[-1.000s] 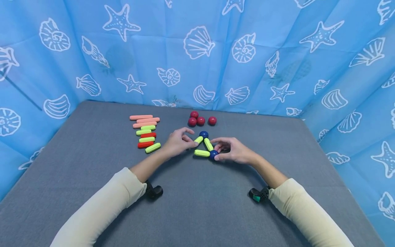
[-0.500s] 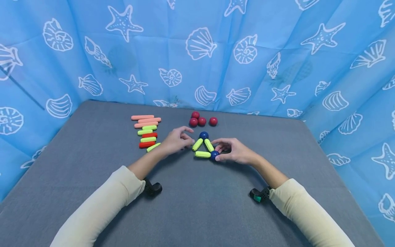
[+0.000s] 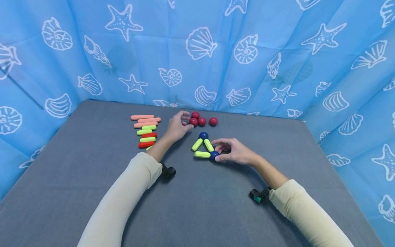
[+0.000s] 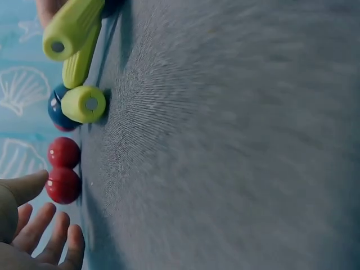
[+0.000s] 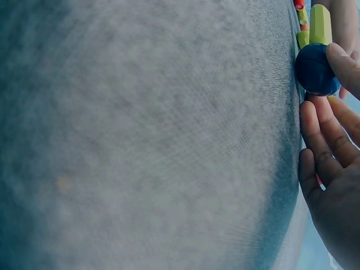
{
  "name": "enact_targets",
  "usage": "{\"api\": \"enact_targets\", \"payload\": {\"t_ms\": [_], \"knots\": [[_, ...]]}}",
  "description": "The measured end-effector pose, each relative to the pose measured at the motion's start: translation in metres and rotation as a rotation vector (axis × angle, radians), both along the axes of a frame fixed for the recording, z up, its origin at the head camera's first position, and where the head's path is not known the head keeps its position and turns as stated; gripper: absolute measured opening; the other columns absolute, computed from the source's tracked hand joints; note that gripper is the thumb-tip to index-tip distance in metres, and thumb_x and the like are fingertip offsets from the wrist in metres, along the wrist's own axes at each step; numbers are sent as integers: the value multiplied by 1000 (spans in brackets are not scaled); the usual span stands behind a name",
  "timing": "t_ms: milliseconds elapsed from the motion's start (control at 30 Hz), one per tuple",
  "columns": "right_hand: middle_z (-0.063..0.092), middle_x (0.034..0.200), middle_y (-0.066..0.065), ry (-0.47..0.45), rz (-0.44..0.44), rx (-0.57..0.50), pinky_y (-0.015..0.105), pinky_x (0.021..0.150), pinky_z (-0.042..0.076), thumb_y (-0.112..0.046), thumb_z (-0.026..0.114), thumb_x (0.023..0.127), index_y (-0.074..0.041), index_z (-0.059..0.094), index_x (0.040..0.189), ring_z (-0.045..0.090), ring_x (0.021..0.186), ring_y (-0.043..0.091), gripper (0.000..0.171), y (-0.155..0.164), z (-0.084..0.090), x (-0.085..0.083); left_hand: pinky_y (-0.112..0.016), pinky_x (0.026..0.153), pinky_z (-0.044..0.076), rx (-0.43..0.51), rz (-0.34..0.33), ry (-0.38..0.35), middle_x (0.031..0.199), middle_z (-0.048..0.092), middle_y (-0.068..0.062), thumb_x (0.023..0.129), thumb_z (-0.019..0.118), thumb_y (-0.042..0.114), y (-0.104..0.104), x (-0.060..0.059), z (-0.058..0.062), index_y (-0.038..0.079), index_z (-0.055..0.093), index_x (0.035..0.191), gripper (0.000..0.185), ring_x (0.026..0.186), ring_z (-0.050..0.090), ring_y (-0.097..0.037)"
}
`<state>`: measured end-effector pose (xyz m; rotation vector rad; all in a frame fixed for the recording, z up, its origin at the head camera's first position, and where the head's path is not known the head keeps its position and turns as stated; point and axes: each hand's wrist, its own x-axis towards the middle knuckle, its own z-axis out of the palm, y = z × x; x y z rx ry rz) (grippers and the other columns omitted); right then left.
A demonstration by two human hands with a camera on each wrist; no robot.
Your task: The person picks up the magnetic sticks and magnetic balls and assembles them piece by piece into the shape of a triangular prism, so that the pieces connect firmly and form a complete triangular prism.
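Observation:
My right hand (image 3: 236, 151) holds a dark blue ball (image 3: 214, 156) between thumb and fingers at the near right corner of a small triangle on the table. Light green rods run from that ball, one to the left (image 3: 202, 154) and one (image 3: 208, 145) up to a second blue ball (image 3: 203, 135). A third green rod (image 3: 197, 144) slants down from the far ball, its lower end apart from the left rod. Farther back, my left hand (image 3: 178, 127) reaches with thumb and fingers spread at a red ball (image 3: 193, 122); in the left wrist view nothing is gripped.
More red balls (image 3: 202, 121) lie beside it, one set apart to the right (image 3: 213, 121). On the left are pink sticks (image 3: 142, 117), green rods (image 3: 147, 139) and red rods (image 3: 146, 144) in a column. A blue shell-patterned curtain (image 3: 200, 68) stands behind the grey table (image 3: 216, 206).
My left hand has let go of the slanting green rod and moved away from me to the red balls. The right hand has stayed at its blue ball.

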<state>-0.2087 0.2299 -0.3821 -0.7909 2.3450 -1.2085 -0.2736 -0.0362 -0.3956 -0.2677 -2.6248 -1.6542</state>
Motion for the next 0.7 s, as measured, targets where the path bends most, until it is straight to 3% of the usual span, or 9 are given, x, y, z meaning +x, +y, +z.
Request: {"api": "enact_targets", "payload": {"t_ms": [200, 333, 500, 700], "knots": [[66, 110, 11, 0, 6, -5, 35, 90, 50, -11, 75, 88, 1, 54, 138, 61, 101, 25, 56, -1, -1, -1, -42, 94, 49, -25, 81, -22, 123, 65, -13, 89, 76, 15, 8, -9, -1, 4, 53, 136, 54, 106, 63, -29], [66, 110, 11, -2, 5, -8, 35, 90, 50, -11, 76, 88, 0, 54, 137, 61, 100, 25, 55, -1, -1, -2, -42, 93, 48, -78, 86, -39, 115, 68, -13, 90, 76, 16, 11, -12, 0, 5, 52, 136, 53, 102, 64, -28], [66, 109, 11, -4, 3, -9, 36, 90, 50, -11, 76, 88, 0, 54, 137, 61, 100, 25, 56, -1, -2, -2, -41, 93, 50, -89, 10, -74, 112, 66, -15, 92, 73, 12, 4, -12, 2, 4, 49, 138, 53, 102, 64, -28], [66, 108, 11, -8, 0, -21, 35, 90, 50, -11, 76, 87, -1, 53, 139, 61, 100, 25, 57, 1, -2, -2, -42, 94, 50, -160, -107, -130, 116, 63, -13, 93, 71, 14, -15, -1, 7, 7, 45, 142, 56, 103, 62, -27]]}}
